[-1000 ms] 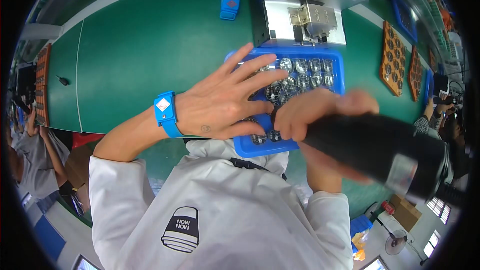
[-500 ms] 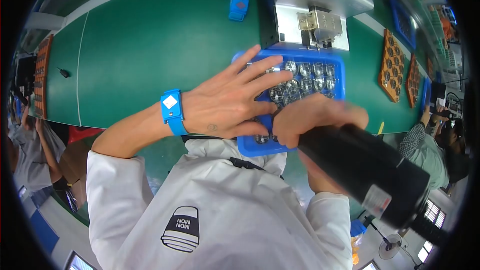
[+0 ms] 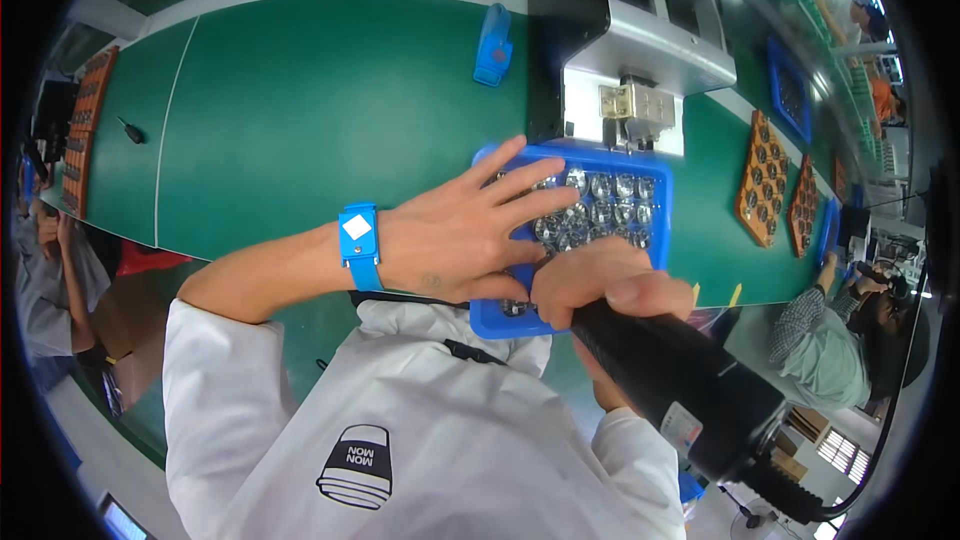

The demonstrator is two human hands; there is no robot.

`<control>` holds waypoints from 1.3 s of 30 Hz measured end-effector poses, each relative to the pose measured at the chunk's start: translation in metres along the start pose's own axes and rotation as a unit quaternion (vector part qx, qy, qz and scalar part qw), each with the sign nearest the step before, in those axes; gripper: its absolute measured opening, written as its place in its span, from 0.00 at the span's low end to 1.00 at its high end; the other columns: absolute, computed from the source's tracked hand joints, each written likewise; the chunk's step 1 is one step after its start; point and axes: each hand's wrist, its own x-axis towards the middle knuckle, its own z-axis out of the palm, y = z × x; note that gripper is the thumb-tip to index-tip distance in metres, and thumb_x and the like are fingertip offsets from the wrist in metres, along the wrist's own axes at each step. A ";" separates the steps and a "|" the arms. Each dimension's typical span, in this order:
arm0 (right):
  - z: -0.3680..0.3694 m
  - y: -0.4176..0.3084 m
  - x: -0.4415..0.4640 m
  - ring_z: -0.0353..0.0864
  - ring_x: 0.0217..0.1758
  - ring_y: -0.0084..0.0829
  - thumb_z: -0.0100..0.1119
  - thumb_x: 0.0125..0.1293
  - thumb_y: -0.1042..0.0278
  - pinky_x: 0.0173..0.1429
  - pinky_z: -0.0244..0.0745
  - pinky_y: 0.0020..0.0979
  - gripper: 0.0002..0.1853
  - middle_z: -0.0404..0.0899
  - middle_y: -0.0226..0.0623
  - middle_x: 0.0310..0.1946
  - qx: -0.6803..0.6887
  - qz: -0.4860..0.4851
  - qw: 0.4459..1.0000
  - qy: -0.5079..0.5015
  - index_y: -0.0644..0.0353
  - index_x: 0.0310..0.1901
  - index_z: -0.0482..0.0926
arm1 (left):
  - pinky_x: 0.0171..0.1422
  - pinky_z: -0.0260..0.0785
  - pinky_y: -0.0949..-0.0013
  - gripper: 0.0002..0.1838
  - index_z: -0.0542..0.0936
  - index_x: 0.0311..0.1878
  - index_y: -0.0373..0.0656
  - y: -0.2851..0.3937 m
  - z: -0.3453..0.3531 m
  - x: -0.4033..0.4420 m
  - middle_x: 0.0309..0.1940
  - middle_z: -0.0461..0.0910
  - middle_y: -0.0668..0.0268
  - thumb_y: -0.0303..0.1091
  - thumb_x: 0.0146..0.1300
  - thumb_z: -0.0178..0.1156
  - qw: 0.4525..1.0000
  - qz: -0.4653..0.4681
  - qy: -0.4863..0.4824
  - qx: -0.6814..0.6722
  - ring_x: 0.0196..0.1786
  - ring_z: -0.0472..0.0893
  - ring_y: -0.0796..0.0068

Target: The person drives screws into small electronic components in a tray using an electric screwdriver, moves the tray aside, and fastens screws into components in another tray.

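My left hand [image 3: 465, 235], with a blue wrist strap [image 3: 357, 240], lies with spread fingers over the left side of a blue tray [image 3: 664, 210]. Rows of small round shiny metal-and-glass-like parts [image 3: 600, 212] fill the tray. At the tray's near right, my right hand [image 3: 600, 278] is wrapped round a thick black corded tool that looks like an electric screwdriver [image 3: 685, 375]. Its cable end slants down to the right, toward the camera. The working tip is hidden by my right hand, so I cannot tell whether it touches a part.
Behind the tray stands a metal machine [image 3: 640, 50] with a fixture. A second blue strap [image 3: 493, 48] lies left of it. Orange boards [image 3: 763, 180] with round parts sit at the right, another orange board [image 3: 88, 135] at far left. Co-workers sit on both sides.
The view has shifted, so the tray and machine appear lower. The black tool's cable end sits further left and lower. Both hands keep their grip and pose over the tray.
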 end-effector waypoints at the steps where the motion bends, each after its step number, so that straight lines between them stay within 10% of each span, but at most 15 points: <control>1: 0.000 0.004 -0.001 0.76 0.18 0.41 0.54 0.70 0.66 0.25 0.75 0.36 0.11 0.76 0.48 0.20 -0.001 -0.001 1.000 -0.002 0.50 0.48 0.62 | 0.81 0.39 0.30 0.23 0.86 0.55 0.47 0.000 0.000 0.000 0.76 0.59 0.53 0.47 0.58 0.67 1.000 0.000 0.002 0.002 0.81 0.51 0.45; 10: -0.003 0.001 0.001 0.80 0.21 0.40 0.58 0.68 0.69 0.30 0.80 0.39 0.06 0.79 0.45 0.22 0.113 0.033 0.993 0.030 0.59 0.44 0.74 | 0.81 0.38 0.31 0.22 0.87 0.52 0.47 0.003 -0.003 0.000 0.76 0.58 0.53 0.49 0.60 0.66 1.000 0.001 -0.010 0.024 0.81 0.51 0.45; 11: -0.003 -0.011 -0.002 0.80 0.23 0.41 0.60 0.69 0.59 0.31 0.79 0.39 0.12 0.78 0.45 0.21 -0.016 0.065 0.993 0.098 0.57 0.46 0.77 | 0.81 0.38 0.31 0.22 0.87 0.51 0.47 0.004 -0.003 -0.001 0.76 0.59 0.52 0.50 0.60 0.66 1.000 -0.001 -0.010 0.020 0.81 0.51 0.45; 12: -0.039 -0.008 0.011 0.80 0.22 0.42 0.60 0.69 0.45 0.30 0.79 0.39 0.21 0.79 0.47 0.22 0.090 0.092 0.988 -0.080 0.56 0.48 0.76 | 0.81 0.39 0.31 0.22 0.87 0.50 0.46 0.004 -0.004 -0.001 0.75 0.60 0.52 0.51 0.61 0.66 1.000 -0.005 -0.009 0.016 0.80 0.52 0.45; 15: -0.035 -0.022 0.021 0.78 0.21 0.36 0.54 0.62 0.22 0.26 0.80 0.40 0.55 0.77 0.41 0.26 0.145 -0.076 0.980 0.111 0.54 0.78 0.47 | 0.81 0.42 0.31 0.22 0.87 0.49 0.46 0.003 -0.005 0.000 0.72 0.64 0.51 0.54 0.61 0.66 1.000 0.014 -0.001 0.024 0.79 0.56 0.44; 27: -0.086 0.010 0.080 0.77 0.26 0.37 0.37 0.59 0.12 0.34 0.76 0.42 0.60 0.76 0.46 0.32 0.091 -0.220 0.967 0.087 0.62 0.75 0.50 | 0.79 0.48 0.32 0.21 0.85 0.44 0.45 0.003 -0.007 0.006 0.67 0.71 0.49 0.53 0.60 0.67 0.998 0.047 0.017 0.024 0.75 0.64 0.43; 39: -0.084 0.009 0.065 0.76 0.25 0.35 0.38 0.55 0.09 0.32 0.75 0.38 0.61 0.74 0.42 0.30 0.104 -0.075 0.990 0.060 0.61 0.73 0.52 | 0.78 0.51 0.33 0.19 0.84 0.44 0.45 0.003 -0.009 0.006 0.65 0.72 0.49 0.51 0.60 0.68 0.996 0.073 0.038 0.021 0.72 0.67 0.44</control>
